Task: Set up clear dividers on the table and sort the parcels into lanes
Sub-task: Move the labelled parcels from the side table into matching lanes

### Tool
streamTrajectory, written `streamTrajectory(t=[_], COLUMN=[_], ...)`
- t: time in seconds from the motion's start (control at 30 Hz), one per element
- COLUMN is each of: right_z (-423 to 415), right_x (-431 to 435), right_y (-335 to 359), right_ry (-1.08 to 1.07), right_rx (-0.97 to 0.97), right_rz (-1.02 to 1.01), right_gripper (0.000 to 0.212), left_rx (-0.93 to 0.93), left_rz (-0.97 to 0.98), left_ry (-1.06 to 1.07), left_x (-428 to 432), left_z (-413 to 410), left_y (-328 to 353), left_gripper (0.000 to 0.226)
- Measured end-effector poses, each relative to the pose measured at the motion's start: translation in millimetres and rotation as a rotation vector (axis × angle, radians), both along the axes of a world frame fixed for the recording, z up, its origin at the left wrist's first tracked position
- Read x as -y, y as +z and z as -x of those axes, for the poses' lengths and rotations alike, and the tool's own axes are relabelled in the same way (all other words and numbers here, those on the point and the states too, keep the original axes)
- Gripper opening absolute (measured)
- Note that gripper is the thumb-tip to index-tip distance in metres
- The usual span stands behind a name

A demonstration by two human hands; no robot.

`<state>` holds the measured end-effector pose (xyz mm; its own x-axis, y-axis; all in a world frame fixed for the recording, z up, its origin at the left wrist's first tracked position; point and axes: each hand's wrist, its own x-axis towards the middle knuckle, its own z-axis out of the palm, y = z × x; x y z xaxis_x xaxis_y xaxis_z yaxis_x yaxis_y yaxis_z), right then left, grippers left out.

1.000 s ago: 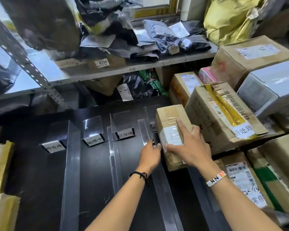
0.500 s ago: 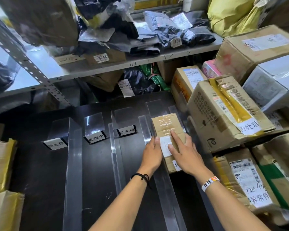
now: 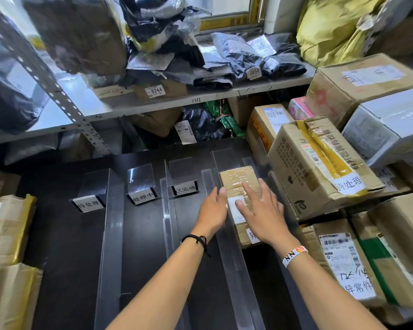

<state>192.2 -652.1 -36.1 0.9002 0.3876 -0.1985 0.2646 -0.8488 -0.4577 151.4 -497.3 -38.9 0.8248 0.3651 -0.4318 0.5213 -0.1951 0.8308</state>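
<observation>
parcel (image 3: 237, 179) | head view: lifted a second ago, now flat on the bench (image 3: 65, 246) in the rightmost lane | right grip (image 3: 264, 216) spread flat on top | left grip (image 3: 212, 210) relaxed, uncurled, touching its left edge beside the clear divider (image 3: 234, 265) | judged placed; next: release and fetch another.

A grey metal shelf (image 3: 200, 98) runs across the back, braced by a slanted perforated steel strut (image 3: 45, 77). Crumpled dark plastic bags (image 3: 236, 55) lie heaped on the shelf, beside a bulging yellow sack (image 3: 327, 27). A sticker reading 0244 (image 3: 154, 91) faces forward. Behind the bags is a yellow window frame (image 3: 227, 22).
</observation>
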Motion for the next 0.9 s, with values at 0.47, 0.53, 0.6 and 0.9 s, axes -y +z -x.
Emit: streamTrajectory(t=[0.47,0.53,0.6,0.9], right_z=[19,32,50,152], right_x=[-91,-112,-135,-254], right_y=[89,99,108,120], right_ry=[0.168,0.231,0.295,0.473], right_rx=[0.247,0.255,0.253,0.081], right_rz=[-0.231,-0.266,-0.307,-0.429], right_gripper=[0.056,0.056,0.057,0.057], left_rx=[0.342,0.365,0.374,0.390], left_rz=[-0.309,-0.346,-0.390,-0.436], left_ry=[0.069,0.131,0.192,0.382], left_x=[-63,-82,-104,-203], left_z=[56,77,100,201], left_y=[90,100,108,124], left_gripper=[0.063,0.062,0.060,0.056])
